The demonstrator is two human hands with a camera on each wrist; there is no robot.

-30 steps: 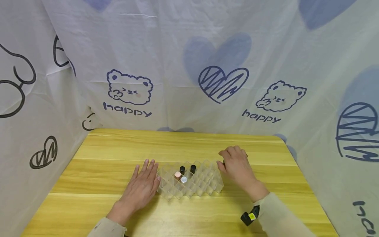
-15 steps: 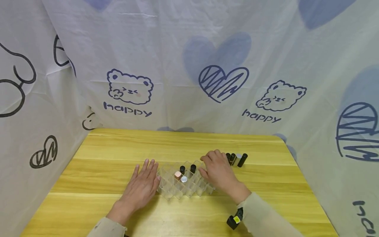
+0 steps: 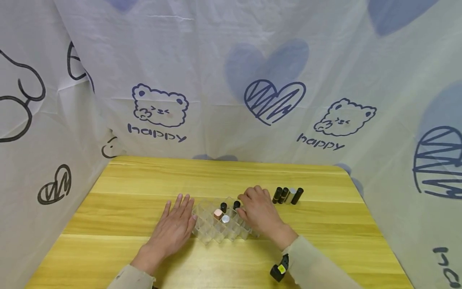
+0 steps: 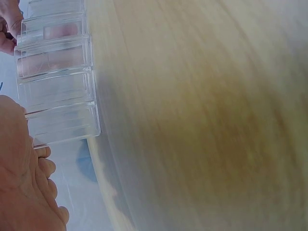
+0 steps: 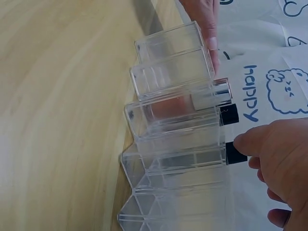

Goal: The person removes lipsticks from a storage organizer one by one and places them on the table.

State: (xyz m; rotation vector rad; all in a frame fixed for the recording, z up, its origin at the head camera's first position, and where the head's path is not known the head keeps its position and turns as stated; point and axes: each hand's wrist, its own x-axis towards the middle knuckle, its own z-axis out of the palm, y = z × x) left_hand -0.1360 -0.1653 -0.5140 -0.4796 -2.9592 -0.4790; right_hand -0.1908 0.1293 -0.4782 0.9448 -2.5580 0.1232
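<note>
A clear organizer (image 3: 207,235) with diamond-shaped slots stands on the table, a few lipstick tubes upright in it. Two have black caps, one a pink top (image 3: 217,213), one a silver top (image 3: 225,219). My left hand (image 3: 173,228) lies flat, fingers straight, its index side against the organizer's left end. From the right, my right hand (image 3: 260,210) reaches over the organizer, thumb and index finger apart beside the right-hand black-capped lipstick (image 3: 236,205). In the right wrist view the thumb tip is right at that black cap (image 5: 236,154); no tube shows between the fingers.
Several lipstick tubes (image 3: 288,196), most of them black and one silver, lie side by side on the wooden table (image 3: 223,265) right of the organizer. A white cloth (image 3: 213,80) with blue hearts and bear drawings hangs behind the table and along both sides.
My right hand has moved left from the row of lipsticks to the black-capped lipstick in the organizer, uncovering the row. The left hand stays in place.
</note>
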